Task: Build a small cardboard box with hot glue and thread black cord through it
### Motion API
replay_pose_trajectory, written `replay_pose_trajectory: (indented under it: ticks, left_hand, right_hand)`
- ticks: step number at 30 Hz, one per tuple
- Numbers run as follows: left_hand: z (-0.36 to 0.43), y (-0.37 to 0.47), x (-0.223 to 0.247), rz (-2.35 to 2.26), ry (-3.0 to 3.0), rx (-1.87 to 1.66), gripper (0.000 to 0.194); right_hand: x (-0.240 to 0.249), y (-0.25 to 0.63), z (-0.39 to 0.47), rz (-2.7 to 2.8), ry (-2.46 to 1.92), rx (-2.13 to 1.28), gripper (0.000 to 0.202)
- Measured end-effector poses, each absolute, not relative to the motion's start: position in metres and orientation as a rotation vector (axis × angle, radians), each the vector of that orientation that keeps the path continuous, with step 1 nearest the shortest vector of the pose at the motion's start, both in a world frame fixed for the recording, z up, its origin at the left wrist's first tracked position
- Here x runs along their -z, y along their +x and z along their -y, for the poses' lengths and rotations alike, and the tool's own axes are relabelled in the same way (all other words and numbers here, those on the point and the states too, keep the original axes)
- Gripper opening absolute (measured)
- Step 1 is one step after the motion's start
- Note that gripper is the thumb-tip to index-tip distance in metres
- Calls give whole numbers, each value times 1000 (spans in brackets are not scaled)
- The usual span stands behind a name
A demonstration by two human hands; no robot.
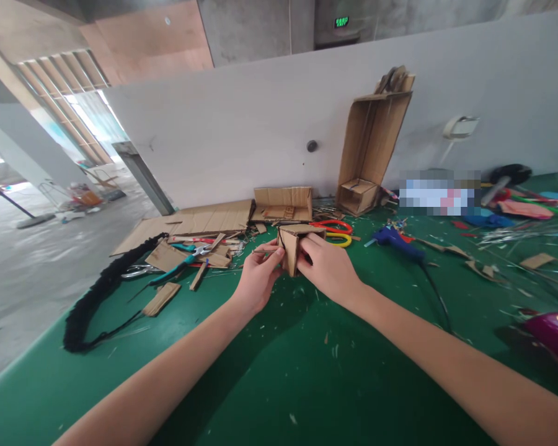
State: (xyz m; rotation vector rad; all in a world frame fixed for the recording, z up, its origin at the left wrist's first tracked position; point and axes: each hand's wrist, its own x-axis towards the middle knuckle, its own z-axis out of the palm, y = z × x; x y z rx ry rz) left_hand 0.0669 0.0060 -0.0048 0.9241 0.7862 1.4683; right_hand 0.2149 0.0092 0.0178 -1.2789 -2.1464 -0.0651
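A small cardboard box (290,253) is between my two hands above the green table (270,378). My left hand (259,275) is closed, its thumb and fingers pinching a thin stick-like piece (264,251) against the box's left side. At the box's right side is my right hand (328,266), its fingers curled into the opening and gripping the cardboard; their tips are hidden. Just behind the box lie scissors with red and yellow handles (338,239).
Pliers (179,266), cardboard scraps (162,299) and a black fuzzy strip (86,316) lie left. A tall cardboard box (372,139) stands against the white partition (242,130). A blue glue gun (395,241) with its cord and a purple device (553,334) are right.
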Motion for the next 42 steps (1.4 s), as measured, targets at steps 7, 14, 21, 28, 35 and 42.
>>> replay_pose_trajectory:
  ticks: [7,14,21,28,35,42]
  left_hand:
    - [-10,64,11,-735,847,-1485,23]
    - [-12,62,12,-730,814,-1458,20]
    - [-10,62,10,-742,778,-1381,20]
    - [-9,62,11,-739,829,-1356,17]
    - [-11,60,10,-931,1173,-1433,19]
    - [-14,56,4,-1098,1286,-1417,22]
  right_hand:
    - [-18,217,-10,2182,-1308,84,13]
    - [-19,216,-5,2200,-1253,90,16]
    - [-22,212,-2,2250,-1336,186,21]
    - [-23,212,0,2208,-1400,226,21]
    - [-16,215,-5,2145,-1366,185,19]
    - [-9,217,-12,2088,-1358,105,16]
